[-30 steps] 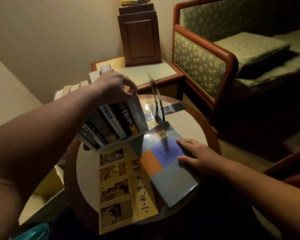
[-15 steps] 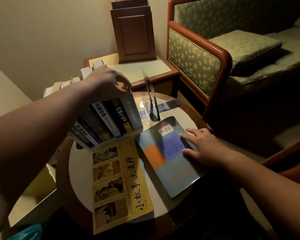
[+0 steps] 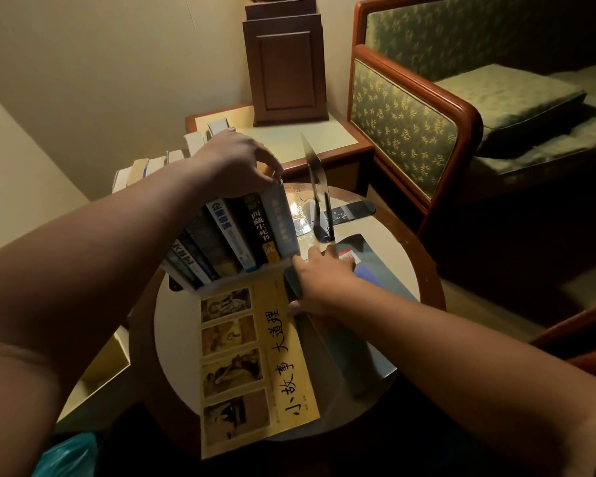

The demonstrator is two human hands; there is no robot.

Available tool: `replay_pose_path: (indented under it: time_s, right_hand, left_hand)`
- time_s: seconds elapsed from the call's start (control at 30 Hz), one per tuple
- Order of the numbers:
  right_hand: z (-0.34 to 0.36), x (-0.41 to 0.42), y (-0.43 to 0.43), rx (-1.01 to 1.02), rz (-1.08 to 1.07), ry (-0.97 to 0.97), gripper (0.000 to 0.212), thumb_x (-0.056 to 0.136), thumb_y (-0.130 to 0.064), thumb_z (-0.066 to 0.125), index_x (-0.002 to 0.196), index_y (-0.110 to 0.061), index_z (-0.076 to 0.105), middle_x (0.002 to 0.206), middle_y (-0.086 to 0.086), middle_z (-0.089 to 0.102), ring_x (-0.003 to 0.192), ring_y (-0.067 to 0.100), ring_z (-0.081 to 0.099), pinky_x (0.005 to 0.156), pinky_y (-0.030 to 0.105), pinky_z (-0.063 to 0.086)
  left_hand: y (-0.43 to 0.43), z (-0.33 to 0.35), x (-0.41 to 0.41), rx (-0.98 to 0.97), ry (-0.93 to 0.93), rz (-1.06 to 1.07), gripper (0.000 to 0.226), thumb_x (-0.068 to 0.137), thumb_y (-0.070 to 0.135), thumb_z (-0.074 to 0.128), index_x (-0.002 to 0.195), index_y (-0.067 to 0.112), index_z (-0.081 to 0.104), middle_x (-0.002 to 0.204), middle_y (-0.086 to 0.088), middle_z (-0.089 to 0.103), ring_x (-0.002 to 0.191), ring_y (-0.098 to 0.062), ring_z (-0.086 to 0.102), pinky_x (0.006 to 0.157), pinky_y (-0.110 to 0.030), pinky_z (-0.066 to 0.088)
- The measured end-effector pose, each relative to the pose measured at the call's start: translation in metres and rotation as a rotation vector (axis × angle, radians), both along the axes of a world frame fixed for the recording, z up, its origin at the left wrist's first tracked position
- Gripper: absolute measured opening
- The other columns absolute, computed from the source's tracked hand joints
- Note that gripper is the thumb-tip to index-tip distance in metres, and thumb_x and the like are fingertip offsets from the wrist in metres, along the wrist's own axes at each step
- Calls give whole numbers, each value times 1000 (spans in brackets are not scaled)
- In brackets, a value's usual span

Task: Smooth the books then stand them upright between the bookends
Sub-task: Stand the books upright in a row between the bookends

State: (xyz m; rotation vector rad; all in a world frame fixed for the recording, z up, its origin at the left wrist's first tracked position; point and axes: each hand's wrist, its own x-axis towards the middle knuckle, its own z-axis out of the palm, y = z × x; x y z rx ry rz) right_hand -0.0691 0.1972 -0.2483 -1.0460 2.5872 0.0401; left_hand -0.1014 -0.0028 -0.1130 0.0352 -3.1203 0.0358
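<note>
Several books (image 3: 241, 235) stand in a row on the round table (image 3: 178, 339), leaning left. My left hand (image 3: 234, 163) grips their tops from above. A metal bookend (image 3: 319, 187) stands upright just right of the row, with a small gap between them. A yellow book (image 3: 255, 356) lies flat in front of the row. Beside it lies a grey-blue book (image 3: 375, 280); my right hand (image 3: 320, 284) holds its left edge, thumb at the edge and fingers over the cover. That edge looks raised off the table.
Behind the round table is a low side table (image 3: 289, 136) with a wooden box (image 3: 284, 63). A green armchair (image 3: 427, 115) stands to the right. An open cardboard box (image 3: 107, 366) and a teal bag (image 3: 66, 456) sit on the floor at the left.
My right hand slid from the grey-blue book's right side across to its left edge, and that edge has come up. My left hand stays on the row of books.
</note>
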Motion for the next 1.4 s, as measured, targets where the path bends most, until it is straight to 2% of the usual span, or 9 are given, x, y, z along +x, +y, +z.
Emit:
replay_pose_path:
  time_s: [0.17, 0.27, 0.47, 0.6, 0.7, 0.93, 1.03, 1.2, 1.4]
  right_hand:
    - [5, -16, -2, 17, 14, -102, 92, 64, -62, 81, 139, -28, 40, 133, 9, 46, 128, 41, 37, 99, 61, 41]
    - [5, -16, 10, 34, 94, -135, 76, 69, -48, 83, 134, -26, 50, 125, 8, 50, 118, 35, 44, 97, 52, 45]
    - [5, -16, 57, 21, 336, -71, 76, 75, -37, 79, 142, -32, 44, 138, 0, 45, 119, 29, 39, 90, 36, 32]
    - [1, -16, 77, -13, 336, -83, 70, 77, -35, 78, 137, -38, 42, 147, -3, 38, 129, 29, 30, 100, 46, 42]
    - [-5, -8, 72, 73, 363, 27, 81, 72, -48, 81, 138, -34, 35, 148, 1, 35, 133, 31, 29, 96, 56, 46]
    - [-12, -3, 70, 142, 398, 132, 76, 78, -47, 77, 139, -30, 36, 150, 7, 31, 137, 40, 26, 93, 67, 44]
    - [-11, -2, 70, 72, 409, 160, 60, 84, -42, 72, 132, -24, 41, 140, 7, 41, 129, 40, 37, 89, 64, 49]
    - [-12, 7, 72, 19, 389, 230, 68, 80, -44, 74, 133, -19, 40, 132, 8, 49, 126, 40, 43, 87, 63, 49]
    - [-7, -7, 92, -256, 407, 219, 76, 80, -36, 76, 145, -16, 41, 150, 11, 43, 132, 37, 45, 98, 50, 51]
  left_hand:
    - [4, 5, 3, 40, 4, -82, 31, 91, 49, 64, 120, 37, 69, 131, 9, 64, 119, -19, 54, 98, -41, 38]
    - [1, 4, 3, 43, 1, -84, 31, 91, 48, 65, 119, 37, 69, 130, 9, 65, 118, -18, 55, 94, -39, 39]
    - [5, 3, 4, 70, 38, -81, 29, 92, 45, 64, 119, 35, 70, 131, 8, 64, 116, -19, 53, 84, -32, 31]
    - [5, 4, 3, 67, 42, -79, 29, 91, 46, 64, 117, 36, 70, 131, 6, 65, 115, -20, 54, 81, -32, 32]
    - [5, 2, 3, 59, 47, -64, 31, 91, 47, 64, 119, 35, 70, 131, 6, 64, 115, -22, 53, 77, -32, 32]
    - [7, 5, 6, 67, 26, -44, 31, 90, 50, 64, 117, 36, 70, 128, 6, 66, 114, -21, 56, 92, -42, 47]
    - [8, 5, 6, 70, 32, -31, 31, 90, 50, 64, 117, 36, 70, 129, 5, 66, 115, -22, 55, 91, -40, 48]
    - [11, 6, 7, 81, 23, -12, 32, 91, 49, 64, 118, 33, 70, 129, 4, 65, 115, -23, 54, 95, -45, 47]
    - [12, 7, 8, 68, 21, -23, 32, 91, 49, 64, 119, 32, 70, 129, 4, 65, 116, -22, 55, 96, -41, 46]
